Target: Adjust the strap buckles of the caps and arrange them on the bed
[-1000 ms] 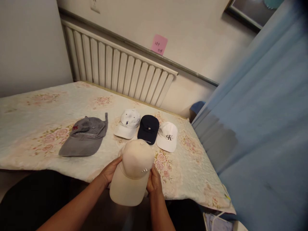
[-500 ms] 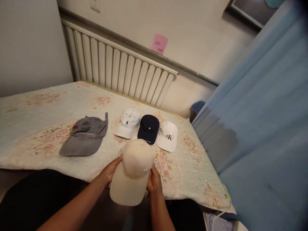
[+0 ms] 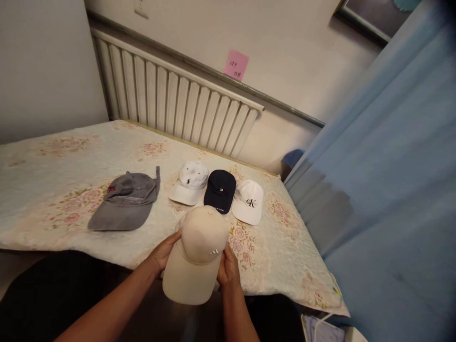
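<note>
Between my two hands I hold a beige baseball cap (image 3: 203,235), its brim pointing down toward me and a small metal mark on its front. My left hand (image 3: 166,251) grips its left side, and my right hand (image 3: 229,267) its right side; some fingertips are hidden by the cap. Beyond it, a white cap (image 3: 190,183) with a small dark emblem, a dark navy cap (image 3: 221,187) and a white CK cap (image 3: 248,202) lie in a row. Off to the left rests a grey cap (image 3: 128,199), its strap sticking up.
The caps lie on a flower-patterned bedspread (image 3: 281,266). A white radiator (image 3: 178,104) runs along the wall behind, below a pink note (image 3: 236,65). A blue curtain (image 3: 392,180) hangs on the right, with a blue object (image 3: 292,157) partly behind it.
</note>
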The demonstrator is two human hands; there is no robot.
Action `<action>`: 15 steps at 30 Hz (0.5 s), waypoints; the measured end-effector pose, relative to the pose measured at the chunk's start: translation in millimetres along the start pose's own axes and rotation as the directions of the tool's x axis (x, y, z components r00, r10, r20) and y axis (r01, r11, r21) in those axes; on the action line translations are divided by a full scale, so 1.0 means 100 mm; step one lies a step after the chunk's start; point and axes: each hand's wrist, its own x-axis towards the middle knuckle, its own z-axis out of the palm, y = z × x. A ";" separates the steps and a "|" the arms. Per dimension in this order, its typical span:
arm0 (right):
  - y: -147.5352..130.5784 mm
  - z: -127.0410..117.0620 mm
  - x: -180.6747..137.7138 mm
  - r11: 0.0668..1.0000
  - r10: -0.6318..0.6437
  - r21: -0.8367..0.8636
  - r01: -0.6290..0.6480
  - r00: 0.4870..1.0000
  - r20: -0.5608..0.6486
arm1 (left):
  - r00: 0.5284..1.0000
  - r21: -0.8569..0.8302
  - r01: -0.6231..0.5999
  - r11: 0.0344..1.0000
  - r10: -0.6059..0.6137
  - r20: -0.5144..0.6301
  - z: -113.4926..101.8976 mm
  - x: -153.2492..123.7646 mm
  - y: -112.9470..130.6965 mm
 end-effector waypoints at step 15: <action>0.00 -0.01 0.00 0.999 0.007 0.031 -0.007 1.000 0.019 | 1.000 -0.003 -0.004 1.000 0.004 -0.028 0.00 -0.01 0.00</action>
